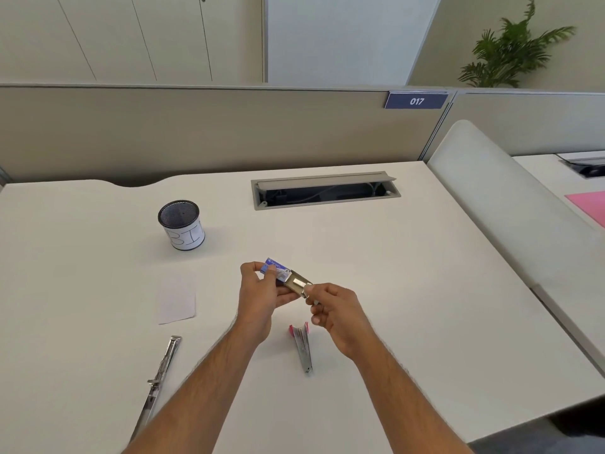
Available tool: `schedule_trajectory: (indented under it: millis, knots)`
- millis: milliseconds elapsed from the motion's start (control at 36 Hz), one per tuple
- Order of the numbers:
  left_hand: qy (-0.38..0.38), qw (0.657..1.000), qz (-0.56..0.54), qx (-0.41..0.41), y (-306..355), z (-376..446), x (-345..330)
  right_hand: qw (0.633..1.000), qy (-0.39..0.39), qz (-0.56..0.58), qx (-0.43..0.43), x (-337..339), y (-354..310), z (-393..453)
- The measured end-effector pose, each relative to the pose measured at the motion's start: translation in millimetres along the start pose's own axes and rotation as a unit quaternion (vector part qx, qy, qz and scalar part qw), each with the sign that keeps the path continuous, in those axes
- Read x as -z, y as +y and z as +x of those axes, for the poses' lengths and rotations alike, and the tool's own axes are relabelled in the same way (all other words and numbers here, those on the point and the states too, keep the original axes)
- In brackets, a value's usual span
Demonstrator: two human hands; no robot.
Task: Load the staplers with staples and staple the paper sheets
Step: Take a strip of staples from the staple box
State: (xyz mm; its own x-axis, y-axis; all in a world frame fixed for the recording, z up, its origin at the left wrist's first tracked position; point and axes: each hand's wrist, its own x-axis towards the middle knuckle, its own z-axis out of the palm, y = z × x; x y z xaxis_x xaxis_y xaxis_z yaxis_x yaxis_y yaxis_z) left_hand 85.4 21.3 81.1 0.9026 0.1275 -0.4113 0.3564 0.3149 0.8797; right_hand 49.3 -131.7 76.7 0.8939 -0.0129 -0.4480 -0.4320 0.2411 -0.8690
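Two hands meet above the middle of the white worktop. The left hand grips one small blue cardboard staple box, its fingers curled round the sleeve. The box's brown inner tray is slid partly out toward the right, with a silvery strip of staples lying in it. The right hand has thumb and fingers pinched together at the tray's outer end; whether they hold the tray or a strip of staples I cannot tell.

Two staplers lie on the worktop, both opened. One small pink-and-metal stapler lies just below the hands, between the two forearms. One long silver metal stapler lies well to the left, near the front edge. One small white paper sheet lies flat left of the hands, above the long stapler.

Further back on the left stands one black mesh cup wrapped in white paper with handwritten letters. One grey cable hatch sits open at the back of the worktop.
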Motion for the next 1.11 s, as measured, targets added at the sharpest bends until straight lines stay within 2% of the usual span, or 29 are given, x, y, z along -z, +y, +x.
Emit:
schedule_trajectory:
  millis: [472, 1111]
  knots:
    - [0.004, 0.999, -0.039, -0.002, -1, 4, 2, 0.998, 0.037, 0.014, 0.053, -3, 0, 11]
    - [-0.015, 0.999, -0.022, -0.027, -3, 10, 5, 0.995, 0.013, -0.067, 0.067, 8, -21, 8]
